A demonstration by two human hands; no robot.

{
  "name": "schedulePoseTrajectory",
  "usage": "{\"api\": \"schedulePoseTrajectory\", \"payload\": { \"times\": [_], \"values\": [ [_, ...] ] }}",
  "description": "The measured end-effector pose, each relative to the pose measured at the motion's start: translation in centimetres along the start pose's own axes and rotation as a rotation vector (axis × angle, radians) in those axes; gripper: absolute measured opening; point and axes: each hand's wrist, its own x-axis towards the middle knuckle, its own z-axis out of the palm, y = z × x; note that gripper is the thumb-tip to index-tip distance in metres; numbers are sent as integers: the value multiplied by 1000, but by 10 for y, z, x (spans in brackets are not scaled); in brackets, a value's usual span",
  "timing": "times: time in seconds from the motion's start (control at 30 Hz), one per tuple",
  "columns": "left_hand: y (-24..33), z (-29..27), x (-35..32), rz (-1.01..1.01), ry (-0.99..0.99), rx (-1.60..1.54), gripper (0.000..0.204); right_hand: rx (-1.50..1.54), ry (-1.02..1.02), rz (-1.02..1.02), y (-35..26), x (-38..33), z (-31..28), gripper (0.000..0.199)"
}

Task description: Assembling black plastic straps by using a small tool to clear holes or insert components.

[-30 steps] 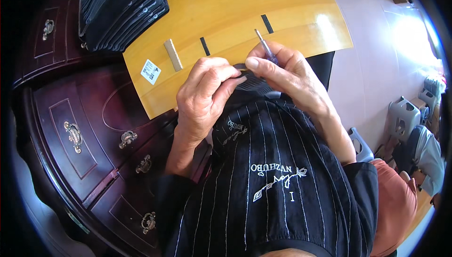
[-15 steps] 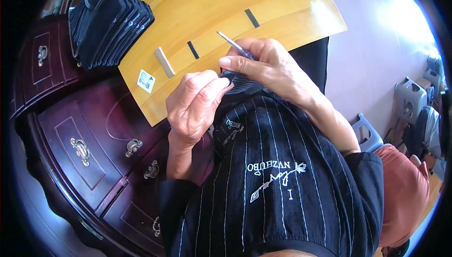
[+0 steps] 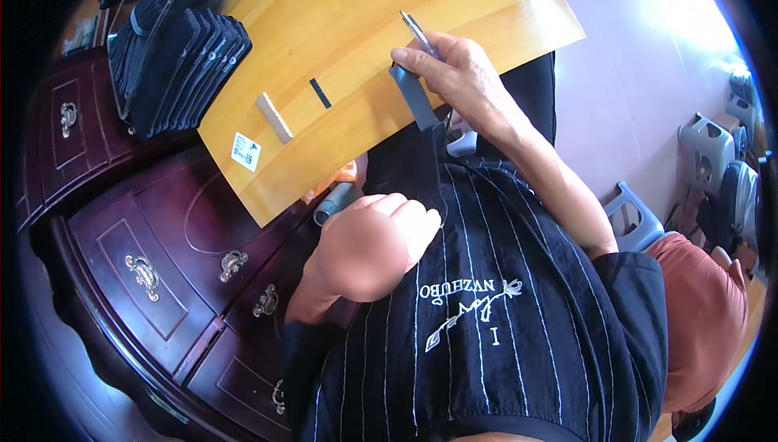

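"Cloth (image 3: 420, 162), the black piece: where was it?"

"It hung just past the near edge of the desk (image 3: 356, 37), in front of the person's striped black shirt (image 3: 478, 361). A grey-blue strip (image 3: 415, 102) ran up from it; how the two were joined, I couldn't tell."

"What had the strip's top?"

"The right hand (image 3: 454, 73). Its grip was pinched on that upper end, above the desk's near edge. A slim, metal-tipped tool (image 3: 419, 33) stuck out of the same hand, slanting toward the far edge."

"And the left hand (image 3: 369, 243)?"

"Lower, out beyond the near edge, its grip clenched on the cloth's lower end. The back of it was blurred, so I couldn't make out every finger."

"What lay on the desk?"

"A white label (image 3: 246, 153) by the left edge, then a beige strip (image 3: 274, 118), then a short black strip (image 3: 320, 93), well apart from the hands. A stack of black pieces (image 3: 190, 73) stood at the left edge, farther off, near some clear plastic."

"Anything around it?"

"A green cylinder (image 3: 334, 203) showed past the near edge, close to the near left corner, with something orange beside it. Dark red drawers (image 3: 154, 235) stood beyond the left edge. Off to the right were a grey stool (image 3: 638, 219) and another person in coral clothing (image 3: 701, 312)."
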Motion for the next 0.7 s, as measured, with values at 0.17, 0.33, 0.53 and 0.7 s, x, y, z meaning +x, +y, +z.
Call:
{"api": "schedulePoseTrajectory", "payload": {
  "times": [0.17,0.33,0.53,0.7],
  "values": [
    [-6,0,-5,-47,75,-34,24,14,27,-2,3,2,3,35],
    [-18,-2,7,-203,164,-171,34,151,-192,-102,-17,-9,-1,30],
    [-35,-1,13,-365,299,-301,26,252,-171,-180,-24,-13,3,28],
    [-51,3,12,-418,371,-323,21,367,-195,-144,-28,-13,0,28]
  ]
}}
